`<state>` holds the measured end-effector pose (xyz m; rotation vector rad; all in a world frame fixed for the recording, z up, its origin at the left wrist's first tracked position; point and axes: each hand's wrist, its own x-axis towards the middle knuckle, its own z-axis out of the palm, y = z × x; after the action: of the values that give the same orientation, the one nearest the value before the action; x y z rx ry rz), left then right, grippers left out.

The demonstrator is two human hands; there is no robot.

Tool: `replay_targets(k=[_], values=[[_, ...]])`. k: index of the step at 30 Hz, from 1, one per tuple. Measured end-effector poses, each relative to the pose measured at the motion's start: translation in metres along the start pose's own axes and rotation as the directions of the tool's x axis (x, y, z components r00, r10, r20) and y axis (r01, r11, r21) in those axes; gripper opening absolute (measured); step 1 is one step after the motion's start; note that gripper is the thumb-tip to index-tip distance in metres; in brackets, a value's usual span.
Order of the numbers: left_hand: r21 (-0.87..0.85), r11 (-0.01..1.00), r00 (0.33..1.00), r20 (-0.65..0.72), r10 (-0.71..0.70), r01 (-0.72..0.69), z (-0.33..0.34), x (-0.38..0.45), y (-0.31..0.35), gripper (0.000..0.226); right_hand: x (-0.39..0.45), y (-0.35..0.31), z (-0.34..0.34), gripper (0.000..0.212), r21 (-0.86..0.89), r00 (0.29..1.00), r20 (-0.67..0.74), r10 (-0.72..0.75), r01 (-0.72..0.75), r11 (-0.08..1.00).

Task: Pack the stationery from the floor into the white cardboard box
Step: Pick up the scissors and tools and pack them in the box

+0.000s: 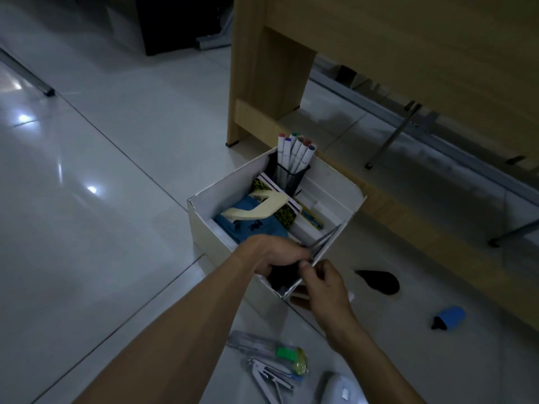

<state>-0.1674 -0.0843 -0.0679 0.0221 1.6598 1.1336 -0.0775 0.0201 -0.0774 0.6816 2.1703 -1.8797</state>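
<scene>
Our left hand (pixel 274 255) grips something dark inside the box (pixel 204 211) at its six o'clock corner; our right hand (pixel 323 284) pinches the rim. Tugging could tip it.

Looks like an office, dim light. Glossy pale tiled floor (pixel 102 158) w/ thin dark grout lines and lamp glare. Light wood-laminate bench (pixel 379 48) w/ panel leg on small black feet, standing just behind the white cardboard box (pixel 204 225). Slim grey metal furniture legs (pixel 392 135) under and beside it, another at far left. Dark cabinet-like block (pixel 180 21) at top, detail too dim to tell.
</scene>
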Motion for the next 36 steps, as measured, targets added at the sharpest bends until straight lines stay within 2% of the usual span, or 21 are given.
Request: replay_targets(k=[3,7,8,10,14,24,28,32,36], values=[[-0.029,0.999,1.000,-0.012,0.016,-0.016,0.000,-0.003,0.001,0.019,-0.001,-0.002,0.000,0.022,0.006,1.000,0.009,0.007,-0.007,1.000],[-0.009,0.997,0.997,0.039,-0.071,0.071,0.003,-0.007,0.004,0.047,-0.003,-0.002,0.000,0.023,0.012,1.000,0.026,-0.002,0.002,1.000],[-0.014,0.996,0.996,0.028,-0.086,0.087,0.003,-0.007,0.005,0.048,-0.003,-0.003,0.000,0.024,0.006,1.000,0.028,0.000,0.000,1.000],[-0.039,0.994,0.995,-0.006,-0.104,0.104,0.004,-0.010,0.007,0.039,-0.002,-0.002,0.000,0.028,0.002,1.000,0.023,0.012,-0.012,1.000],[0.032,0.995,0.995,-0.034,-0.094,0.095,0.002,-0.012,0.006,0.025,-0.001,-0.001,0.001,0.031,0.015,1.000,0.004,0.027,-0.027,1.000],[0.012,0.990,0.989,-0.050,-0.138,0.139,-0.010,-0.023,0.010,0.024,-0.002,0.000,0.000,0.038,0.012,1.000,0.003,0.030,-0.030,0.999],[0.037,0.993,0.991,-0.084,-0.106,0.110,-0.009,-0.027,0.011,0.023,-0.003,-0.001,0.000,0.032,0.013,1.000,0.003,0.030,-0.030,0.999],[0.092,0.994,0.978,-0.203,-0.039,0.058,-0.003,-0.031,0.013,0.037,-0.006,-0.001,-0.002,0.036,0.004,0.998,0.035,0.054,-0.054,0.999],[0.162,0.987,0.972,-0.232,0.032,0.006,0.003,-0.042,0.016,0.037,-0.011,-0.005,-0.009,0.039,-0.043,0.991,0.087,0.098,-0.094,0.995]])
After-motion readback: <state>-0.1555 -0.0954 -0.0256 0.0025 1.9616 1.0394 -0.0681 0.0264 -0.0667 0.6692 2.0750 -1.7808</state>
